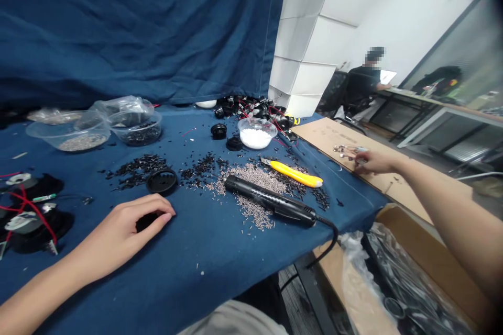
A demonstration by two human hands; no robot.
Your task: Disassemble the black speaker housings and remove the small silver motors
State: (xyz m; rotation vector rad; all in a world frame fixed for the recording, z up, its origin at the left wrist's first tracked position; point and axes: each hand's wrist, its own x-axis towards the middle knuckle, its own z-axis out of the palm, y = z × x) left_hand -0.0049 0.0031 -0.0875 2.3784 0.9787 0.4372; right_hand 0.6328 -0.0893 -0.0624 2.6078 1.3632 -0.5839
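Note:
My left hand (131, 225) rests on the blue cloth, fingers loosely curved, with nothing visible in it. Just beyond it lies a round black plastic cap (162, 181). Out to the right, my right hand (369, 162) is over a cardboard sheet (326, 133), its fingers bent down at a small cluster of metal parts with thin wires (343, 152). What sits between those fingertips is too small to make out. Between my hands, a black electric screwdriver (271, 200) lies across a heap of small silver screws (255, 178), beside a yellow utility knife (296, 174).
Black screws (143, 165) are scattered behind the cap. Clear tubs (74, 133) and a bowl of white pieces (255, 136) stand further back. Motor-like parts with red wires (29, 214) lie at left. Below right is an open box (424, 267). A seated person (361, 84) is in the background.

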